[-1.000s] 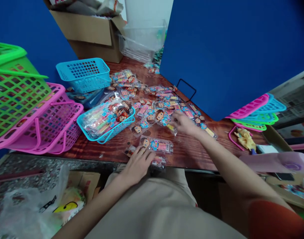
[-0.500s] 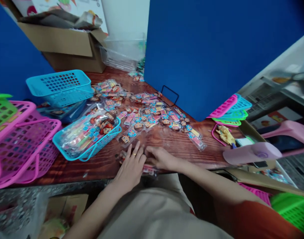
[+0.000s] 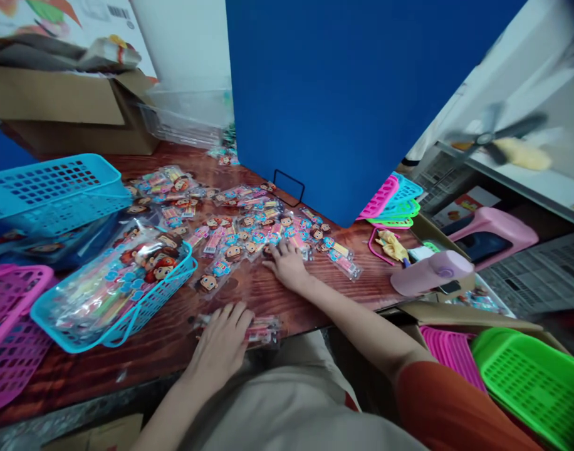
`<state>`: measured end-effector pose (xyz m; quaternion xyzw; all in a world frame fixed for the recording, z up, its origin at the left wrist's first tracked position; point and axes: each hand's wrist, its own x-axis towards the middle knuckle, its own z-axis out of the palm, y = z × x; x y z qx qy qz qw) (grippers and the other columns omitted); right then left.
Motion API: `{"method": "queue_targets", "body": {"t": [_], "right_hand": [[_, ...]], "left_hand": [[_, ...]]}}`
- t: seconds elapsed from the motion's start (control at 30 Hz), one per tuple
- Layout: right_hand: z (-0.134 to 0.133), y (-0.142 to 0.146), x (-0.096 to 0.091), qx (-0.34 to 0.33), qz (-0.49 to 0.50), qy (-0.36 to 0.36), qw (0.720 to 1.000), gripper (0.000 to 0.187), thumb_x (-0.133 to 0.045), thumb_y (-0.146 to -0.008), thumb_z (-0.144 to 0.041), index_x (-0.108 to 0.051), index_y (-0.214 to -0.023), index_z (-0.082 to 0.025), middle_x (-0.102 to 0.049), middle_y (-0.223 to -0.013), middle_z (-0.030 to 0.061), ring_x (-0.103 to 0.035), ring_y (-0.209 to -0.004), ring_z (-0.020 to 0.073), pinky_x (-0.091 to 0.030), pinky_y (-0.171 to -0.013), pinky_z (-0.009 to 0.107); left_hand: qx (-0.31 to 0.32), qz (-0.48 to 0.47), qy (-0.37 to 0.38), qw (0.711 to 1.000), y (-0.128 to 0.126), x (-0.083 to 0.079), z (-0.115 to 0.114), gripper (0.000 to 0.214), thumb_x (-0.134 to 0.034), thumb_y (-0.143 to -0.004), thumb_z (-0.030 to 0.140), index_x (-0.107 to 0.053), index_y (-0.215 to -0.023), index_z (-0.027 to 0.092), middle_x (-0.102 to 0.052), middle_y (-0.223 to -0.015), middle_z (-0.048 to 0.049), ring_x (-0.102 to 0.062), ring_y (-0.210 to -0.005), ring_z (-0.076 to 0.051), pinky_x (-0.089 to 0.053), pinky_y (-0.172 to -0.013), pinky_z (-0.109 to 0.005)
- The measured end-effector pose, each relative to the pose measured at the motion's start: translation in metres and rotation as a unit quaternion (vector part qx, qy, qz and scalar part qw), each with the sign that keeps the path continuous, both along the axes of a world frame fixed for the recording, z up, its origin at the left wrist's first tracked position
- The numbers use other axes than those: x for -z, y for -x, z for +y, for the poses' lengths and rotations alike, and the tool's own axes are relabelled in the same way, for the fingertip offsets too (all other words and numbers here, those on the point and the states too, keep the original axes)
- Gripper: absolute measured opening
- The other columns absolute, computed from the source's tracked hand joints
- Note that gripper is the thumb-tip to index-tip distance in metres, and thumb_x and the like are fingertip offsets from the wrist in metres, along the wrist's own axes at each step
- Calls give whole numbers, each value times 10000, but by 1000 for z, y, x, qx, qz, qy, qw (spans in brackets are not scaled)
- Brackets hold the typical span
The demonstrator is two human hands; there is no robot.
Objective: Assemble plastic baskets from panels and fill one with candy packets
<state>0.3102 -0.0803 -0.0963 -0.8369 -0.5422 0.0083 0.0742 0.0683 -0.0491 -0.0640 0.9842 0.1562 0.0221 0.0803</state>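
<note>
My left hand (image 3: pixel 225 341) lies with its fingers flat across a few clear packets (image 3: pixel 264 331) at the table's front edge, covering part of them. Farther forward, my right hand (image 3: pixel 289 266) is open, fingertips touching the near side of a spread of small packets (image 3: pixel 252 233) with cartoon heads and coloured sticks inside. Left of my hands stands a blue basket (image 3: pixel 148 313), filled with similar packets (image 3: pixel 113 275) under clear wrap.
Another blue basket (image 3: pixel 56 194) and a pink basket (image 3: pixel 14 351) stand at the left. A blue panel (image 3: pixel 343 113) rises behind the packets. At right are a pink bottle (image 3: pixel 430 274), a yellow cloth-like item (image 3: pixel 391 245) and green baskets (image 3: pixel 536 382) below the table.
My right hand has left the packets by my left hand and moved forward to the spread. My left hand stays on the front packets. The camera view has swung right.
</note>
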Motion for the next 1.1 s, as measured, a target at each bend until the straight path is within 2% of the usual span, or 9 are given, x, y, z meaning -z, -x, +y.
{"method": "queue_targets", "body": {"t": [0.17, 0.23, 0.3, 0.4, 0.5, 0.67, 0.8, 0.9, 1.1], "right_hand": [[-16, 20, -25, -112, 92, -35, 989, 524, -364, -957, -574, -579, -1293, -234, -634, -1239, 122, -558, -1156, 254, -437, -963, 368], [-20, -5, -38, -66, 106, -46, 991, 452, -312, -999, -503, -609, -1246, -267, -670, -1197, 54, -605, -1095, 179, -457, -918, 270], [-26, -41, -48, 71, 48, -32, 996, 420, -306, -1011, -445, -607, -1245, -270, -652, -1238, 56, -597, -1121, 172, -453, -923, 258], [-39, -89, -49, 202, 4, 10, 979, 433, -351, -997, -366, -574, -1283, -131, -628, -1202, 212, -599, -1100, 281, -474, -884, 376], [-50, -108, -38, 213, 3, 61, 975, 444, -452, -962, -357, -564, -1305, -98, -621, -1176, 241, -619, -1054, 305, -478, -855, 385], [-47, -81, -26, 143, 2, 105, 984, 424, -554, -917, -333, -572, -1330, -239, -627, -1217, 163, -624, -1066, 278, -470, -847, 337], [-28, -63, -40, 122, -9, 112, 986, 336, -496, -938, -385, -679, -1173, -230, -703, -1014, 151, -679, -917, 279, -484, -744, 335], [3, -63, -57, 114, -32, 44, 992, 382, -398, -974, -395, -657, -1189, -214, -710, -997, 154, -672, -925, 268, -481, -748, 332], [107, -71, -69, -70, -14, -58, 996, 321, -469, -955, -305, -671, -1159, -162, -671, -1142, 138, -581, -1084, 237, -428, -933, 316]], "left_hand": [[-1, 3, -15, 1000, 3, 6, -1, 397, -477, -786, 30, -575, -1135, 192, -633, -1138, -77, -548, -1037, -270, -426, -929, -432], [0, -15, -29, 999, 5, 9, -1, 435, -481, -780, 18, -565, -1168, 196, -634, -1169, -73, -550, -1059, -266, -413, -946, -426], [-1, -31, -37, 999, 6, 11, -1, 450, -484, -778, 15, -562, -1180, 201, -635, -1184, -67, -551, -1069, -261, -401, -959, -421], [-5, -44, -42, 998, 8, 12, -4, 436, -506, -767, 21, -573, -1153, 211, -642, -1171, -55, -554, -1054, -255, -392, -954, -409], [-14, -61, -55, 997, 9, 12, -4, 409, -539, -749, 30, -585, -1110, 217, -653, -1127, -46, -558, -1017, -249, -389, -936, -401], [-114, -92, -102, 984, 15, 12, 6, 350, -586, -758, 68, -596, -1078, 209, -660, -1084, -49, -556, -985, -249, -378, -925, -404], [-120, -103, -117, 981, 22, 17, 11, 346, -608, -752, 80, -595, -1070, 215, -661, -1092, -29, -550, -998, -235, -356, -966, -389], [-122, -123, -126, 977, 26, 26, 7, 377, -624, -739, 90, -585, -1092, 218, -654, -1113, -23, -537, -1017, -235, -330, -1004, -396], [-127, -171, -135, 968, 28, 37, 1, 422, -604, -699, 64, -567, -1092, 211, -650, -1076, -16, -523, -987, -229, -337, -972, -382]]}}
